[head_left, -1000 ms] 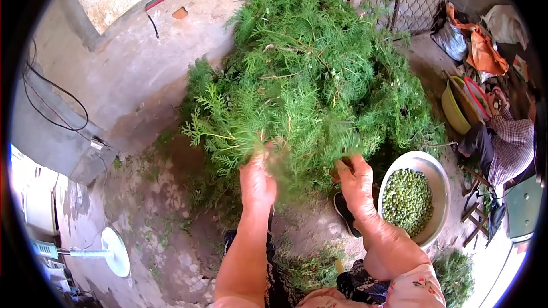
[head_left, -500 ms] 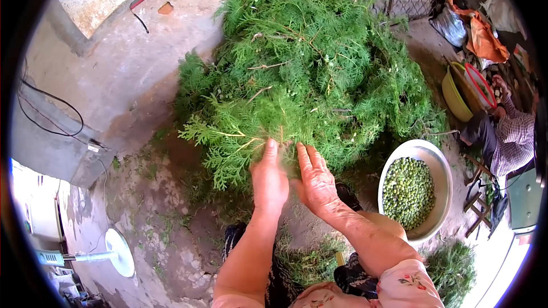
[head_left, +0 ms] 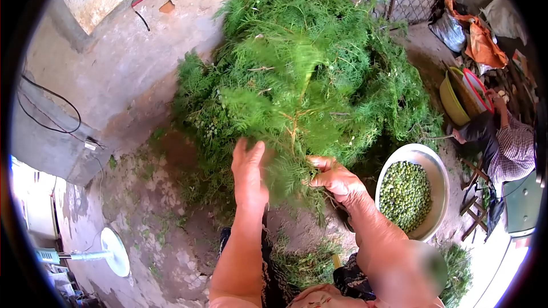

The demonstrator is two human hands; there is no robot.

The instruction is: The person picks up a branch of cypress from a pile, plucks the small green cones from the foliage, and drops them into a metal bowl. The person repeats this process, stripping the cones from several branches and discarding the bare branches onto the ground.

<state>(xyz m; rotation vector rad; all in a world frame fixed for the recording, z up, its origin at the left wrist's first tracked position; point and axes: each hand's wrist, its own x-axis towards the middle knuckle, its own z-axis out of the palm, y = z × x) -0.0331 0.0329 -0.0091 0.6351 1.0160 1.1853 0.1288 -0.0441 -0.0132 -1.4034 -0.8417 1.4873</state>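
A leafy evergreen branch [head_left: 294, 127] with an orange-brown stem stands out in front of a large heap of similar green branches [head_left: 354, 40]. My right hand [head_left: 341, 181] has its thumb and fingers closed on the lower foliage of that branch. Left of it, my left hand [head_left: 249, 177] is raised with fingers apart, holding nothing; whether it touches the leaves is hard to tell. The branch's foliage is partly blurred. To the right of my right hand stands a metal basin [head_left: 439, 191] with many small green cones or berries [head_left: 405, 197] in it.
A person [head_left: 514, 142] sits at the far right near a yellow-green basin [head_left: 454, 97] and a small wooden stool [head_left: 475, 208]. A white fan [head_left: 116, 252] stands at lower left. Cut greenery [head_left: 308, 259] lies between my legs. A black cable [head_left: 54, 97] hangs by the left wall.
The branch has been lifted and turned upward over the heap. My left hand has moved left and opened away from the stem; my right hand has shifted right and lower, gripping the foliage.
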